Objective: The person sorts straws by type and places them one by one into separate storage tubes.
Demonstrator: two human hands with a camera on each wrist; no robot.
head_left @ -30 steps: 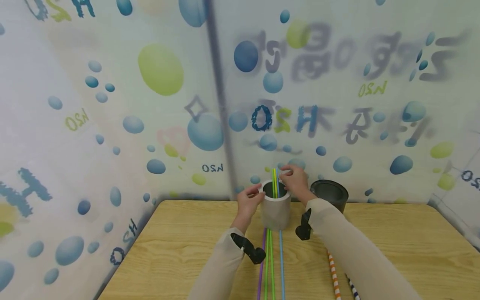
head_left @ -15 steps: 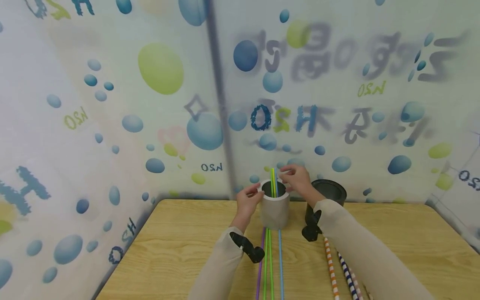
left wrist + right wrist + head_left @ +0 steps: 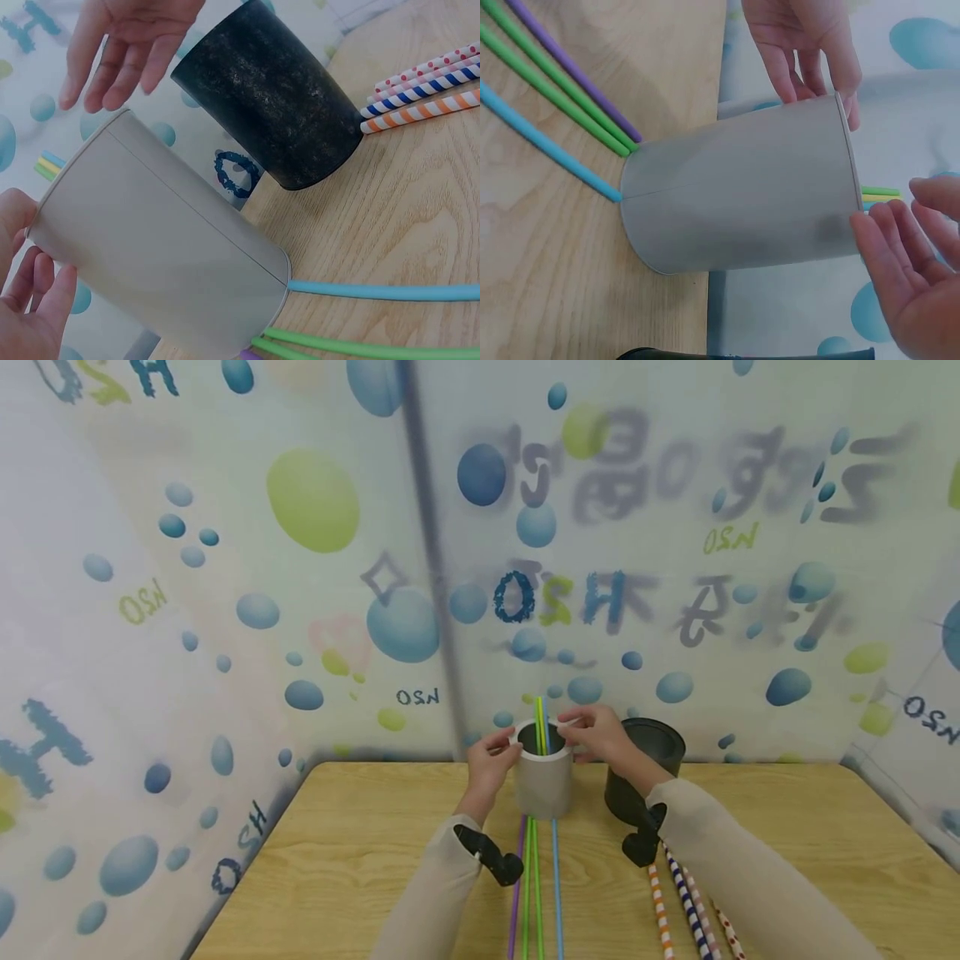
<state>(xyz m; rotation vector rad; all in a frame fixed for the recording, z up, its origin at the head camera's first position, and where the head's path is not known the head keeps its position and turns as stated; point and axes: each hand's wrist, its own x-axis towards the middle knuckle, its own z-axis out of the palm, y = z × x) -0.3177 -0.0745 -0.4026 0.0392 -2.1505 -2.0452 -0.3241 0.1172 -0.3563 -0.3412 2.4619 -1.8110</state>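
Note:
A grey paper cup (image 3: 543,781) stands on the wooden table (image 3: 360,852) with green, yellow and blue straws (image 3: 541,727) upright inside it. My left hand (image 3: 491,753) holds the cup's rim on the left side, thumb and fingers around the edge (image 3: 26,289). My right hand (image 3: 600,735) hovers at the rim's right side with straight fingers (image 3: 904,259) and holds nothing. The straw tips (image 3: 877,196) poke out just past the rim. The cup (image 3: 742,202) fills both wrist views.
A black cup (image 3: 647,768) stands just right of the grey one, against my right forearm. Purple, green and blue straws (image 3: 536,885) lie on the table in front of the grey cup. Striped and dotted straws (image 3: 682,897) lie to the right. A printed curtain walls in the table.
My right hand has come down from the straw tips to the cup's rim and its forearm has swung right. My left hand stays on the rim.

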